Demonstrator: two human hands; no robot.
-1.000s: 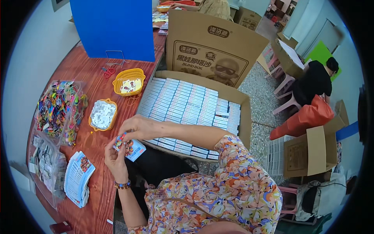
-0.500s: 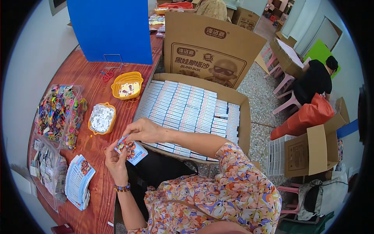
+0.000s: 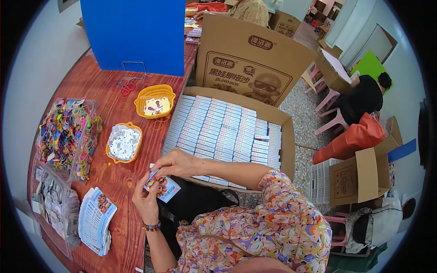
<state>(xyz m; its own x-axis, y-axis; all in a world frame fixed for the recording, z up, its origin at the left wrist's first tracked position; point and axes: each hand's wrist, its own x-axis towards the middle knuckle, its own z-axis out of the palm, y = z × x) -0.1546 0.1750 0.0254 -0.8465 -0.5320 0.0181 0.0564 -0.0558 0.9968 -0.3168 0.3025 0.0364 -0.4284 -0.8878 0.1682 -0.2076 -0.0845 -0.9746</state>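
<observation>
A small blue printed carton (image 3: 169,189) with a colourful cartoon picture is held between both my hands, just past the table's edge. My left hand (image 3: 146,202), with a beaded bracelet at the wrist, grips it from the left and below. From above, the fingers of my right hand (image 3: 178,163) close on its upper end, where a small white piece (image 3: 151,166) sticks up; I cannot tell if that is a flap. Left of my hands lies a fanned stack of flat blue cartons (image 3: 96,220). A yellow basket (image 3: 138,152) of small white packets stands beyond it.
Rows of filled cartons (image 3: 218,132) sit in a big cardboard box (image 3: 286,150) at right. Clear bins (image 3: 68,136) of colourful cords and packets line the table's left. Farther back are a yellow basket (image 3: 171,98) of cards, red scissors (image 3: 127,87) and a blue board (image 3: 136,36).
The view has shifted slightly, so most things on the table appear farther right. Both hands still hold the carton, and a white piece now sticks up at its upper end.
</observation>
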